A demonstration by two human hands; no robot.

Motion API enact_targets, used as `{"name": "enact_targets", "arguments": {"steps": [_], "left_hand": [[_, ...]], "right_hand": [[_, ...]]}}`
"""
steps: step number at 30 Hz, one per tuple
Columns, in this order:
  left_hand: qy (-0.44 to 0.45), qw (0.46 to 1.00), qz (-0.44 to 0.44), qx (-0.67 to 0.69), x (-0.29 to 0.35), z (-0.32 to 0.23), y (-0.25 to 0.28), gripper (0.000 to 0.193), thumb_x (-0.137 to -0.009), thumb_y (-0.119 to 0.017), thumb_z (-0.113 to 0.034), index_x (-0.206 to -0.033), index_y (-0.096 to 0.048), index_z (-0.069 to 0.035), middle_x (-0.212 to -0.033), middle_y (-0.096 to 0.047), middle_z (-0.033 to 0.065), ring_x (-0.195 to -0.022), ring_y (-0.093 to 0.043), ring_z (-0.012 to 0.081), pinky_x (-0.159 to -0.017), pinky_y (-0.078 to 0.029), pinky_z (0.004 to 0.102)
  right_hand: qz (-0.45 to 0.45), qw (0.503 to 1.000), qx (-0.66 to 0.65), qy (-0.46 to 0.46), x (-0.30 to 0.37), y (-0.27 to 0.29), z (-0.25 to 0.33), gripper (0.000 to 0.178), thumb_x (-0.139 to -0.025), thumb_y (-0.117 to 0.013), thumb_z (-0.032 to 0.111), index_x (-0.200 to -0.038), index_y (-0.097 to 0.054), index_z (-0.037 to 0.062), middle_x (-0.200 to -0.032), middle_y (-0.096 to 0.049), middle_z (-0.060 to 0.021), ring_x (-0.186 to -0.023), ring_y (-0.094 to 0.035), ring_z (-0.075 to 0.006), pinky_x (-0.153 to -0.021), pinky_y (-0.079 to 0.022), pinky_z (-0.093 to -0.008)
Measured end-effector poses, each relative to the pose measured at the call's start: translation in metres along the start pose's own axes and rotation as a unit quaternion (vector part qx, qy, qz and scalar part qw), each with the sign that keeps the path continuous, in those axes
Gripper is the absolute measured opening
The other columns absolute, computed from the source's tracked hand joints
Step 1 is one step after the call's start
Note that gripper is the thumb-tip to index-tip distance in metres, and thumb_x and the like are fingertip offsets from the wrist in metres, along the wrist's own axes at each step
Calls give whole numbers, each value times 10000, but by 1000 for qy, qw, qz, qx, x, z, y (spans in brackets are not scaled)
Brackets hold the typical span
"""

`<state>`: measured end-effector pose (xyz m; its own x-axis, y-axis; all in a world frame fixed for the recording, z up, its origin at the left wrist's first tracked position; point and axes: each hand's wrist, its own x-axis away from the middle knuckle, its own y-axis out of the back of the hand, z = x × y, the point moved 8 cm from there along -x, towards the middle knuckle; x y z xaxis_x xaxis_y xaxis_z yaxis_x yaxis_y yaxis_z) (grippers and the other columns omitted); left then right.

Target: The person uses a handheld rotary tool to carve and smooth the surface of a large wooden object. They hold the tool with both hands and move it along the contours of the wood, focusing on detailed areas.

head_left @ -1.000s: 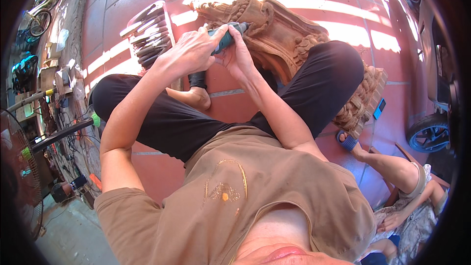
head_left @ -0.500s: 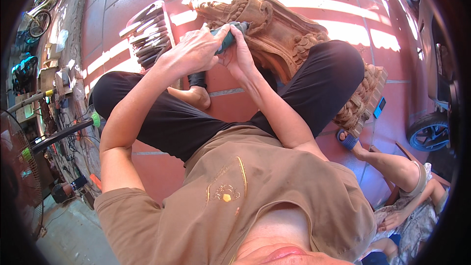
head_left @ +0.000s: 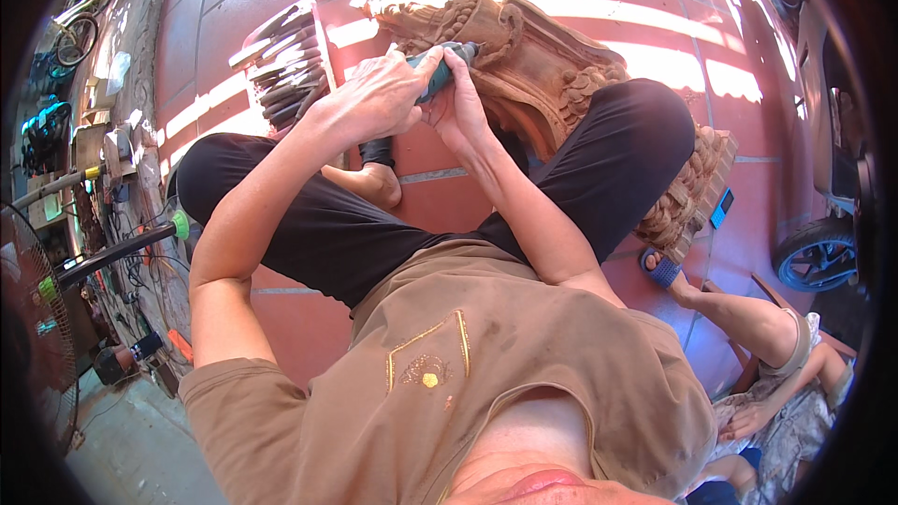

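A teal handheld rotary tool (head_left: 437,80) with a dark nose is held between my two hands. My left hand (head_left: 377,96) is wrapped over it from the left, fingers bent. My right hand (head_left: 458,114) grips it from the right, its thumb near the front of the body. The dark nose points up and right at a carved brown wooden piece (head_left: 552,49) with scrolls and beaded ornament lying on the floor between and beyond my knees. Whether the tip touches the wood is too small to tell.
Left of the carving lies a tray (head_left: 329,54) of several dark-handled, slender tools. Another carved section (head_left: 700,189) sits beyond my right knee, beside a small blue-screened device (head_left: 721,209). A person's arm (head_left: 760,411) and a motorbike wheel (head_left: 816,254) are at right; a fan (head_left: 42,327) stands left.
Both hands keep their grip on the rotary tool and stay at nearly the same spot on the carving. Only a very slight shift shows.
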<state>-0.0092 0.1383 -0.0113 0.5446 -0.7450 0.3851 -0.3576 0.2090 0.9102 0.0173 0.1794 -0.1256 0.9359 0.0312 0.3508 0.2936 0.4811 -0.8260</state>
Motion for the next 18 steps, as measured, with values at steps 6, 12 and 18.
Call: {"name": "enact_targets", "arguments": {"steps": [6, 12, 18], "left_hand": [[-11, 1000, -19, 4, 0, 1, -2, 748, -703, -586, -85, -1394, -306, -24, -890, -563, 286, -798, -595, 420, -726, -483, 472], [-23, 999, -25, 0, -2, -1, -2, 729, -698, -593, -82, -1375, -329, -18, -890, -560, 301, -801, -593, 429, -729, -485, 471], [-10, 1000, -13, -3, -3, -1, -3, 730, -699, -606, -88, -1371, -331, -10, -882, -562, 299, -803, -595, 427, -733, -487, 471]], "right_hand": [[-8, 1000, 5, 2, 1, 0, -1, 436, -895, -496, 536, -1106, -536, 156, -948, -633, -3, -787, -622, -121, -741, -527, -337], [-12, 1000, -5, 1, 2, 1, 1, 449, -898, -487, 541, -1114, -534, 150, -956, -634, -1, -813, -628, -122, -756, -524, -342], [5, 1000, -7, -4, 4, -4, 4, 448, -901, -483, 536, -1109, -537, 142, -952, -638, -6, -797, -635, -116, -725, -535, -324]]}}
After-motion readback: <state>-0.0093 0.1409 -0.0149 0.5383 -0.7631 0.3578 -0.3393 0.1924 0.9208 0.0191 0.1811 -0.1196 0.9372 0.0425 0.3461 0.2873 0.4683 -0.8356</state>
